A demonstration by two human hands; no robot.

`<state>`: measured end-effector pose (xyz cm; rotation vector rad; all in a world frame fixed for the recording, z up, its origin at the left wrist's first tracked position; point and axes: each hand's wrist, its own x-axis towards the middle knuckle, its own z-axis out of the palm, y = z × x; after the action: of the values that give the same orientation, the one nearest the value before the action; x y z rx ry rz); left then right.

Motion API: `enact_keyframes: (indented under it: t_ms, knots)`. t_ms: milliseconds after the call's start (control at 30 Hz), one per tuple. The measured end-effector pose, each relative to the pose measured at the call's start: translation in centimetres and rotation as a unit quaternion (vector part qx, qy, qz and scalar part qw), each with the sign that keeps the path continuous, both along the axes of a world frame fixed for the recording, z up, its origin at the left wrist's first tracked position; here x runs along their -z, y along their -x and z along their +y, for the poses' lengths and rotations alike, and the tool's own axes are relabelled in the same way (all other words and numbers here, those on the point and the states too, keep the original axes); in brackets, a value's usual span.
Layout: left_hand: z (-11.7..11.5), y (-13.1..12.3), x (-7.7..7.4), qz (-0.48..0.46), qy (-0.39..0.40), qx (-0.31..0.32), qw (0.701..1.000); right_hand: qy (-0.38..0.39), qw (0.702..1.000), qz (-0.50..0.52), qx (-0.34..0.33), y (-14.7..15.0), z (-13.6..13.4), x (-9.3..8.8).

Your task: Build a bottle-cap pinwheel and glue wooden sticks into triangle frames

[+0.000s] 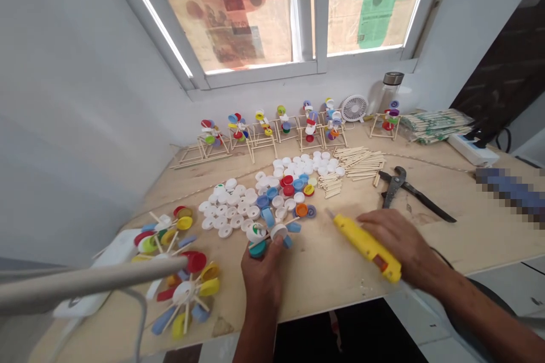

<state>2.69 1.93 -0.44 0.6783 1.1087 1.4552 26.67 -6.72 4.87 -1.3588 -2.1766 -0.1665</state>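
Head view, taking the wheel as the landmark: nearest, to the left of it and a little toward the body, other wheels (184, 292) lie close together on the table (323, 278). The left hand (264, 272) holds the wheel (279, 232) with fingers and thumb closed around its near side, above the table. A thin stick of this wheel runs slantwise, from near left to far right, and small blue caps stand out around its white hub.

To the right of the wheel, the right hand (394, 238) grips the yellow glue gun (361, 243). Its long axis is diagonal: the nozzle points far and left, the back end near and right. The nozzle is apart from the wheel.

Just beyond the wheel spread white caps (230, 210), mixed with coloured ones. Beyond it to the right are loose sticks (361, 163) and the pliers (397, 186), whose handle slants near and right. Farther behind the wheel stand small frames (309, 137) in a row, then a fan (354, 108) and a bottle (390, 93) to the right; farthest is the window (264, 75).
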Motion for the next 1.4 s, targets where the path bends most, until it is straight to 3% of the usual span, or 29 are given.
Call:
enact_keyframes:
  t_ms: [133, 233, 367, 500, 733, 833, 933, 1033, 1133, 1267, 1400]
  knots:
    - [-0.1, -0.1, -0.4, -0.035, -0.005, 0.001, 0.999, -0.018, 0.986, -0.074, 0.149, -6.5, -0.7, 1.3]
    - [-0.1, -0.1, -0.7, -0.059, -0.012, -0.005, 0.998, 0.017, 0.974, -0.137, 0.181, -9.6, -1.0, 2.3]
    - [0.0, 0.1, -0.7, -0.1, -0.021, -0.017, 0.995, 0.035, 0.965, -0.175, 0.191, -11.0, -0.8, 3.5]
    - [-0.1, 0.3, -0.6, -0.144, -0.017, -0.017, 0.989, 0.059, 0.97, -0.152, 0.181, -11.4, -0.5, 4.1]
    - [0.1, 0.2, -0.5, -0.167, -0.007, -0.02, 0.986, 0.071, 0.974, -0.1, 0.19, -12.5, -1.4, 3.3]
    - [0.2, 0.2, -0.4, -0.161, -0.003, -0.022, 0.987, 0.042, 0.98, -0.058, 0.185, -10.6, -1.4, 1.9]
    - [0.2, 0.3, -0.3, -0.159, 0.002, -0.022, 0.987, 0.039, 0.984, 0.013, 0.175, -5.4, 0.2, 0.9]
    - [0.0, 0.3, -0.5, -0.162, 0.006, -0.018, 0.987, 0.088, 0.987, 0.055, 0.122, 0.9, 3.0, 0.9]
    - [-0.1, 0.2, -0.7, -0.164, 0.003, -0.01, 0.986, 0.099, 0.99, 0.048, 0.089, 5.3, 6.2, 1.7]
    - [-0.1, 0.2, -0.7, -0.158, -0.008, -0.005, 0.987, 0.086, 0.989, 0.008, 0.121, 7.2, 9.3, 2.7]
    - [0.0, 0.2, -0.6, -0.159, -0.01, -0.008, 0.987, 0.087, 0.983, -0.037, 0.158, 7.6, 10.5, 3.1]
